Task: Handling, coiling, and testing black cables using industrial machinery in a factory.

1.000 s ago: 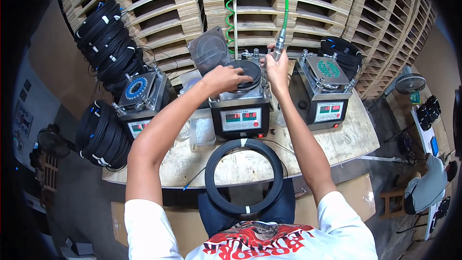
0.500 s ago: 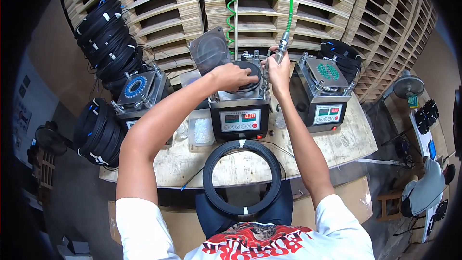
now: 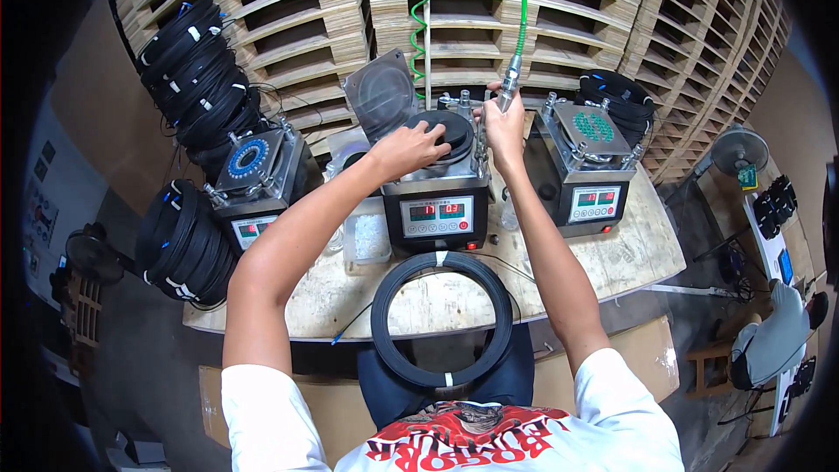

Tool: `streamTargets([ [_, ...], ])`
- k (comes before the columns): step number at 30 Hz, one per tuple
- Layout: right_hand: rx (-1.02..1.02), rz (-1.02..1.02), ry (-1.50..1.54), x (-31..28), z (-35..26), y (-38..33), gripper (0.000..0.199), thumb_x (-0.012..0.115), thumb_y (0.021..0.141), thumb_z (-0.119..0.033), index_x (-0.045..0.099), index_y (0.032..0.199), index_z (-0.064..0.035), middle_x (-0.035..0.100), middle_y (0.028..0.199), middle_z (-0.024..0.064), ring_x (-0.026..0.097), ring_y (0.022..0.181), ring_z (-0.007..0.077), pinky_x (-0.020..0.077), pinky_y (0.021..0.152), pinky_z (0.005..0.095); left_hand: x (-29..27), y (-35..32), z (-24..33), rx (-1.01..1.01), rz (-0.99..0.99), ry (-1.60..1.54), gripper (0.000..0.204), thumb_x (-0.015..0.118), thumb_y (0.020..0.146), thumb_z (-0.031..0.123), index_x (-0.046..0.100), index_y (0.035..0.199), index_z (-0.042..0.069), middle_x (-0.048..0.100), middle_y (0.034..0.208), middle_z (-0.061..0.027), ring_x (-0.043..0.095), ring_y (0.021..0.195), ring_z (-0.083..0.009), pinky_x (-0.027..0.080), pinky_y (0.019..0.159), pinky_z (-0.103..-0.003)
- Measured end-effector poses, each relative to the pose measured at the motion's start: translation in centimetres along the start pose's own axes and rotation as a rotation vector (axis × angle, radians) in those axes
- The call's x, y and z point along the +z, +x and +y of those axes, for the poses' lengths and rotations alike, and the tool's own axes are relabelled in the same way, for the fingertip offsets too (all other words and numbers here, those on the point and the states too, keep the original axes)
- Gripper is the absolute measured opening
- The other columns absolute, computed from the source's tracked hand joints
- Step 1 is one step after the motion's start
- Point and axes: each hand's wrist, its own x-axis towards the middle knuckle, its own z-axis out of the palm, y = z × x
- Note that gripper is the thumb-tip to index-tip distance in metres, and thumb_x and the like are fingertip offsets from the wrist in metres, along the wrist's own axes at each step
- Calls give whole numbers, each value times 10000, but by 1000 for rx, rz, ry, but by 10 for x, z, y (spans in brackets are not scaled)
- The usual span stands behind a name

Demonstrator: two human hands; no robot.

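The round black rubbery pad (image 3: pixel 444 129) on the middle grey machine (image 3: pixel 434 183) is pressed flat by the left hand (image 3: pixel 407 147); it is judged limp, best lifted at its rim. The slim metal air nozzle (image 3: pixel 508 87) is gripped closed by the right hand (image 3: pixel 500 122).

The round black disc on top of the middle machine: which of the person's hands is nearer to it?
Left. The left hand rests on the round black disc, fingers spread over its near edge. The right hand is beside it, to its right, gripping a metal nozzle on a green hose.
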Motion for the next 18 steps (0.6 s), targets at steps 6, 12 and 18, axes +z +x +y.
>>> streamTargets([
  [6, -24, -32, -82, 4, 4, 6, 263, 516, 864, 1, 566, 1118, -44, 582, 785, 41, 641, 670, 134, 521, 606, 274, -6, -11, 4, -279, 180, -148, 403, 645, 840, 80, 548, 1228, 128, 556, 1082, -133, 655, 959, -325, 595, 701, -429],
  [12, -94, -66, -211, 9, 4, 12, 271, 512, 876, -7, 608, 1126, -49, 607, 778, 33, 629, 667, 112, 519, 610, 274, -14, -14, 24, -554, 398, -412, 660, 631, 805, -16, 404, 1407, 135, 561, 1058, -172, 630, 977, -392, 549, 790, -496],
  [18, 43, -105, -36, 19, -2, -14, 256, 499, 892, -4, 590, 1128, -40, 607, 779, 35, 628, 666, 110, 514, 590, 259, -4, -18, 25, -654, 552, -437, 714, 628, 801, -19, 353, 1451, 92, 605, 1110, -209, 624, 1008, -413, 536, 815, -501],
])
